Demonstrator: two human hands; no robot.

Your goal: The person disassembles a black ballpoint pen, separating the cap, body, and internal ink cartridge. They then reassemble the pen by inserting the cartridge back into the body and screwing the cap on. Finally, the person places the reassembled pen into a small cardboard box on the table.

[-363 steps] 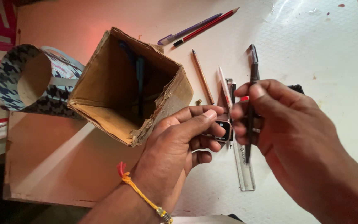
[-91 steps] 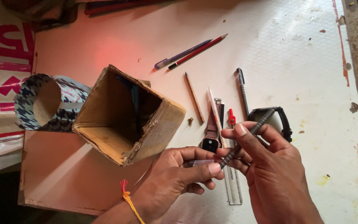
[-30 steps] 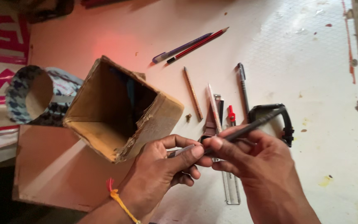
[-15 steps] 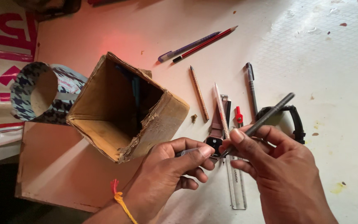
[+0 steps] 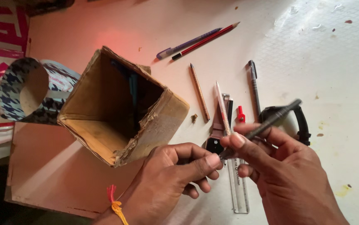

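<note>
- Both hands meet near the middle of the white tabletop (image 5: pixel 312 50): the right hand (image 5: pixel 287 175) pinches a slim dark grey pen (image 5: pixel 267 123) mid-barrel, while the left hand (image 5: pixel 175 175) grips its lower tip.
- The pen looks light, rigid and smooth; the barrel middle seems the surest hold.
- An open brown cardboard box (image 5: pixel 117 108) stands just left.
- A clear plastic ruler (image 5: pixel 238 191) lies beneath.
</note>
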